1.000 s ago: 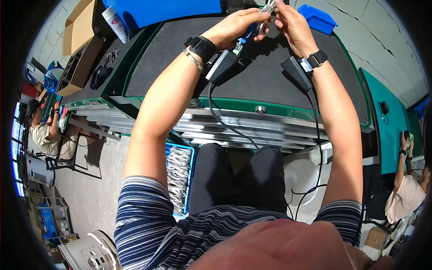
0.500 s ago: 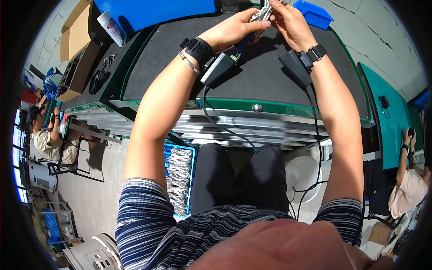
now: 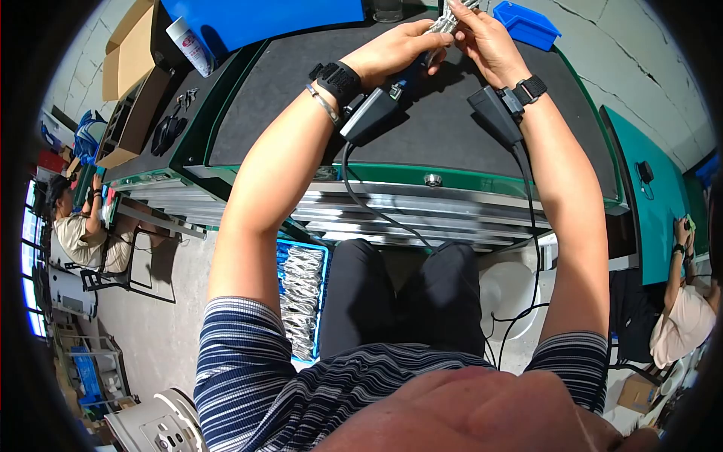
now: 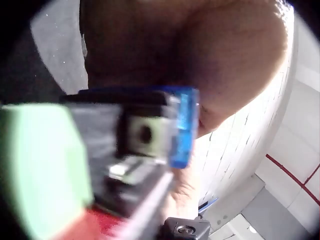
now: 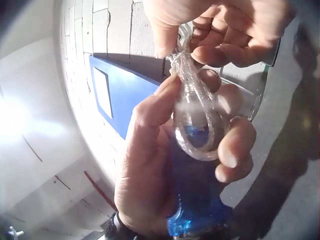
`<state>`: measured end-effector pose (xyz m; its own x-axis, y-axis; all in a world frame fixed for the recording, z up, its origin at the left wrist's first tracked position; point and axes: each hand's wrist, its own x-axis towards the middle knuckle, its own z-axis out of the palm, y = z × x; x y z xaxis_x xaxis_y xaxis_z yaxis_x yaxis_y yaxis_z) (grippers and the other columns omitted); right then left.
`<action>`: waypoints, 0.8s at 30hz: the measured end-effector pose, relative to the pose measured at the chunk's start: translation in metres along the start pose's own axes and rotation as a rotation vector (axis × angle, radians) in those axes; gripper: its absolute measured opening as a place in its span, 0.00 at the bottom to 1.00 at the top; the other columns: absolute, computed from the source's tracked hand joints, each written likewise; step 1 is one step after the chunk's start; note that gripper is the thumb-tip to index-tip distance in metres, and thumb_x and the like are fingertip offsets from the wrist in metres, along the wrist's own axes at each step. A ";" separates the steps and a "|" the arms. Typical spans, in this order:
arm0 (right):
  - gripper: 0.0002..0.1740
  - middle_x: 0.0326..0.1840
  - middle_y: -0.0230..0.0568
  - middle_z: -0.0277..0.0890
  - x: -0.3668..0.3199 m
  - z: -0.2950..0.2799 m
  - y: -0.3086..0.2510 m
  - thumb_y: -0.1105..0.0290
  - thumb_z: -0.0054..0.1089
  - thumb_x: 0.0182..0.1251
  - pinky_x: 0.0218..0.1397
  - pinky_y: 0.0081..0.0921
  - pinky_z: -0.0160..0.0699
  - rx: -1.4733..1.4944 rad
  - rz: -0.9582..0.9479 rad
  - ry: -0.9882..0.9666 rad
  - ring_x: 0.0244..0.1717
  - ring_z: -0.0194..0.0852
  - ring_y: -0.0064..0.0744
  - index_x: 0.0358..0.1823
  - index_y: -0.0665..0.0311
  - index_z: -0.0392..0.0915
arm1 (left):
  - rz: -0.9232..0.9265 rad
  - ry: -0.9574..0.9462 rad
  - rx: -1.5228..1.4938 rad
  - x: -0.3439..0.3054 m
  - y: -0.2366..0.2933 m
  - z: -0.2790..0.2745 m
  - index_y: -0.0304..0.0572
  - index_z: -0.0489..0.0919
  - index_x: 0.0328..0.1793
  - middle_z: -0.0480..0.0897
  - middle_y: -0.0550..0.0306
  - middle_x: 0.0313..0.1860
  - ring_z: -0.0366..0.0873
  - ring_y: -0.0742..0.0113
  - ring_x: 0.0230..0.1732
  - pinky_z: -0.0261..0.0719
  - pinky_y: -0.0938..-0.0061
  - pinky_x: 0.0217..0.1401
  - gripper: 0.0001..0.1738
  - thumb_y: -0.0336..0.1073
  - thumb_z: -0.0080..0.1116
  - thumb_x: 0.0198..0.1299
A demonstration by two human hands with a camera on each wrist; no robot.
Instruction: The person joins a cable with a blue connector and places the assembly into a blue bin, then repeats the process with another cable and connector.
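Observation:
Both hands meet over the far part of the dark worktop (image 3: 339,98). My left hand (image 3: 392,54) grips a coiled, pale translucent cable (image 3: 444,25), thumb on one side and fingers on the other. A loop of the cable (image 5: 212,125) hangs across the palm in the right wrist view. Below the loop lies its translucent blue plug housing (image 5: 197,187), also held in the left hand. My right hand (image 3: 486,45) pinches the top of the bundle near its tie. In the left wrist view, a blue edge (image 4: 184,130) shows beside a blurred black block.
A blue bin (image 3: 525,25) stands at the back right, a blue panel (image 3: 263,21) at the back left. A spray can (image 3: 190,47) and a cardboard box (image 3: 132,56) are farther left. Below, a blue crate (image 3: 324,301) holds several cable bundles. Black leads (image 3: 531,218) hang from both wrists.
The bundle has come slightly nearer and more of it shows between the hands. My left fingers have shifted, hiding the blue plug more. The right hand stays at its top.

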<state>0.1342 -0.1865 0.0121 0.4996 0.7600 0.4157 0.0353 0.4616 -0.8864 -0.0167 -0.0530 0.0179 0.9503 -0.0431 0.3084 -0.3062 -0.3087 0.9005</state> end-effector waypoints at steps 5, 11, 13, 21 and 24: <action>0.11 0.34 0.27 0.81 0.001 -0.003 0.001 0.60 0.57 0.82 0.33 0.15 0.70 -0.065 0.000 -0.024 0.29 0.75 0.16 0.45 0.59 0.81 | -0.046 0.029 0.137 -0.003 0.007 0.001 0.37 0.78 0.61 0.81 0.62 0.41 0.79 0.75 0.40 0.79 0.78 0.46 0.21 0.49 0.54 0.80; 0.13 0.36 0.30 0.82 0.004 -0.005 0.002 0.59 0.54 0.84 0.36 0.19 0.75 -0.071 0.002 -0.097 0.32 0.77 0.19 0.47 0.60 0.80 | -0.013 0.037 -0.007 -0.002 0.002 0.001 0.37 0.78 0.60 0.82 0.60 0.39 0.81 0.73 0.39 0.80 0.77 0.46 0.21 0.49 0.52 0.80; 0.15 0.41 0.32 0.84 -0.007 0.017 -0.012 0.56 0.52 0.85 0.44 0.25 0.79 0.219 0.025 -0.074 0.39 0.80 0.23 0.50 0.60 0.81 | -0.061 0.081 -0.126 -0.002 0.004 0.001 0.36 0.79 0.57 0.83 0.58 0.38 0.81 0.72 0.38 0.81 0.76 0.46 0.21 0.49 0.52 0.80; 0.14 0.40 0.33 0.85 0.003 -0.003 -0.005 0.58 0.55 0.83 0.47 0.24 0.78 0.085 -0.026 -0.182 0.39 0.81 0.25 0.47 0.60 0.82 | -0.044 0.040 -0.248 0.002 -0.002 -0.003 0.36 0.80 0.52 0.83 0.57 0.38 0.82 0.71 0.39 0.80 0.75 0.45 0.20 0.48 0.51 0.80; 0.14 0.39 0.32 0.85 -0.005 0.006 -0.012 0.58 0.55 0.82 0.44 0.22 0.77 0.096 0.005 -0.217 0.36 0.80 0.24 0.46 0.60 0.83 | -0.063 0.056 -0.240 0.000 0.001 -0.001 0.37 0.80 0.52 0.83 0.58 0.38 0.81 0.71 0.38 0.80 0.76 0.45 0.20 0.48 0.51 0.81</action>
<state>0.1261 -0.1937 0.0218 0.3015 0.8384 0.4541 -0.0544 0.4907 -0.8697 -0.0171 -0.0526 0.0189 0.9655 0.0240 0.2594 -0.2571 -0.0742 0.9635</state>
